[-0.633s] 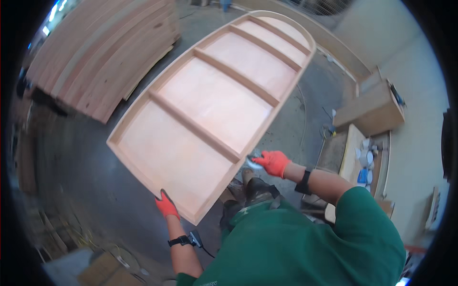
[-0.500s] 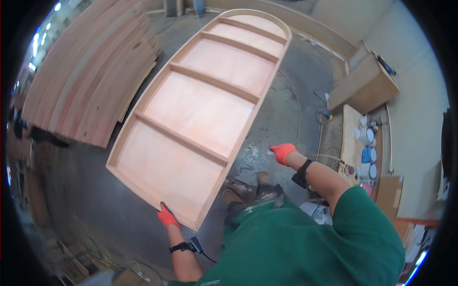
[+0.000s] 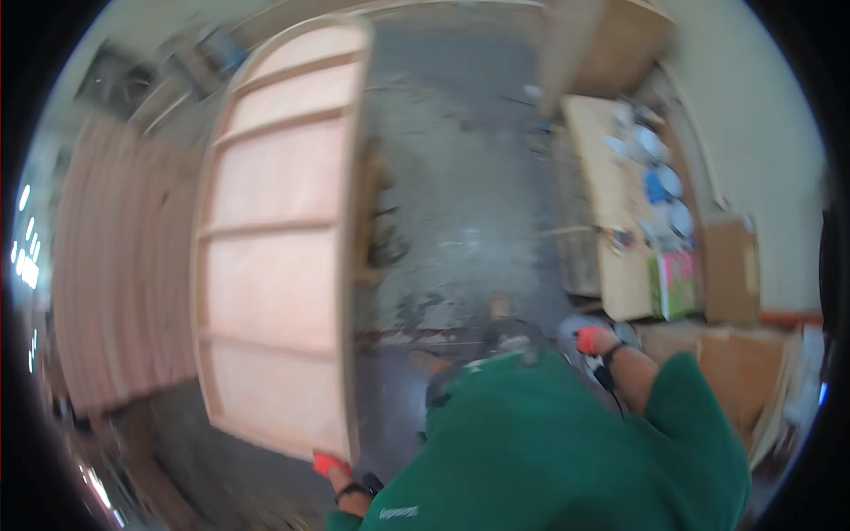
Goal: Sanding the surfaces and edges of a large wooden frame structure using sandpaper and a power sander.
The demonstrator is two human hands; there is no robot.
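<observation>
A large pale wooden panel (image 3: 274, 279), arched at its far end, has a raised rim and several crosswise ribs. It lies on my left and stretches away from me. My left hand (image 3: 330, 464), in a red-orange glove, is closed on its near right corner. On the right side, clear of the panel, my right hand (image 3: 597, 341) wears a matching dark-tipped glove. Its fingers look curled in, and blur hides what they may hold. Under the panel's right side, part of a wooden support (image 3: 370, 212) shows.
A stack of long wooden boards (image 3: 124, 274) stands left of the panel. At right, a low bench (image 3: 606, 208) bears several white tubs (image 3: 680, 219) and a green-and-pink package (image 3: 675, 285). Cardboard (image 3: 731, 270) leans by the wall; a wooden box (image 3: 624, 44) stands beyond the bench.
The view has turned rightward, so the panel now sits farther left and points more straight ahead. My right hand has drawn back and to the right. My left hand stays on the panel's near end.
</observation>
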